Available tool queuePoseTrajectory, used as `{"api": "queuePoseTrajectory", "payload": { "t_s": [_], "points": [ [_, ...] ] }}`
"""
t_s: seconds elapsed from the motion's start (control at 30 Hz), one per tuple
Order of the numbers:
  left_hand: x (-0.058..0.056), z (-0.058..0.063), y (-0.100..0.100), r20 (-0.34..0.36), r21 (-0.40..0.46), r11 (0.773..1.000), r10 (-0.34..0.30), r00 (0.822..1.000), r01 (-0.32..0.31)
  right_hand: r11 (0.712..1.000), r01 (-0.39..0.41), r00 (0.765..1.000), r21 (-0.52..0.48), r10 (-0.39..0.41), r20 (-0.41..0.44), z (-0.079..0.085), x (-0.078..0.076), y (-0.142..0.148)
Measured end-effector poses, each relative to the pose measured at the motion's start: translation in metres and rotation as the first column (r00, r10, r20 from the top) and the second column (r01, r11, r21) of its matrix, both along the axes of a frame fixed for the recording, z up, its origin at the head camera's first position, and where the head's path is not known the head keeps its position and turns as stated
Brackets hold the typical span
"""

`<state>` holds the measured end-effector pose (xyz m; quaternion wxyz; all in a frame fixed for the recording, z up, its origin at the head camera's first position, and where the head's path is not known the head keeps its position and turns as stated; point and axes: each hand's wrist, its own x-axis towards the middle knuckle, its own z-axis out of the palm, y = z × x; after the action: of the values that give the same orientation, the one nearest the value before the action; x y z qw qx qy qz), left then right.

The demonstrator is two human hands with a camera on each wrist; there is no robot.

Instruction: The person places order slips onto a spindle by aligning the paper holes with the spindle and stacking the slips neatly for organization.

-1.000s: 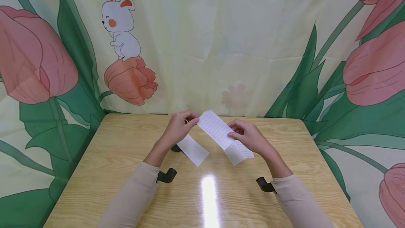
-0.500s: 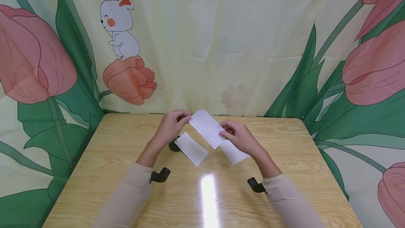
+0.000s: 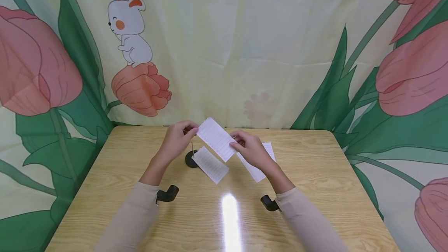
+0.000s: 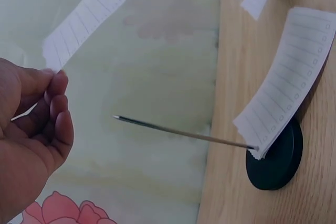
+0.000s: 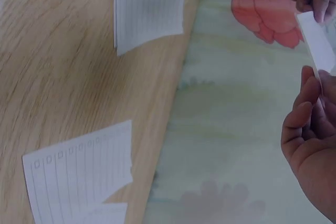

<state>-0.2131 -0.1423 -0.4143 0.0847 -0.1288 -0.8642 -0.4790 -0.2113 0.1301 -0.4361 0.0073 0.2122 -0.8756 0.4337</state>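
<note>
A white lined paper slip [image 3: 217, 139] is held in the air between both hands. My left hand [image 3: 177, 139] pinches its left corner between thumb and fingers. Near the opposite end, the thumb and fingers of my right hand [image 3: 250, 150] grip the same slip. Below the left hand stands a bill spike with a round black base [image 4: 281, 174] and a thin upright metal rod [image 4: 181, 135]. Several lined slips [image 4: 294, 72] with small printed boxes are threaded low on that rod. The rod's tip is bare, just under the left hand in the head view.
Loose lined slips [image 5: 79, 166] lie on the wooden table [image 3: 122, 158] under and beyond the right hand, partly hidden by it. A printed curtain [image 3: 224, 49] hangs along the table's far edge. Each sleeve carries a black wrist camera mount [image 3: 168, 193].
Both hands have moved left, carrying the slip toward the spike. The spike's base and rod have come into fuller view, and the loose slips now lie behind the right hand.
</note>
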Motion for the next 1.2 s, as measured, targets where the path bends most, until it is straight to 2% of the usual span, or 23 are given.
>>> {"api": "queuePoseTrajectory", "payload": {
  "t_s": [0.2,0.5,1.2],
  "points": [
    [0.000,-0.003,-0.008,0.045,0.001,0.999,0.036,0.998,-0.036,0.999,0.038,0.999,-0.026,-0.038,0.032,-0.002,-0.003,-0.015],
    [0.002,-0.010,-0.011,0.113,-0.017,0.998,0.055,0.992,-0.054,0.998,0.056,0.997,-0.015,-0.055,0.061,-0.008,-0.006,-0.022],
    [0.002,-0.027,-0.013,0.174,-0.016,0.995,0.097,0.980,-0.096,0.997,0.079,0.994,0.021,-0.081,0.072,-0.019,-0.011,-0.025]
  ]
}}
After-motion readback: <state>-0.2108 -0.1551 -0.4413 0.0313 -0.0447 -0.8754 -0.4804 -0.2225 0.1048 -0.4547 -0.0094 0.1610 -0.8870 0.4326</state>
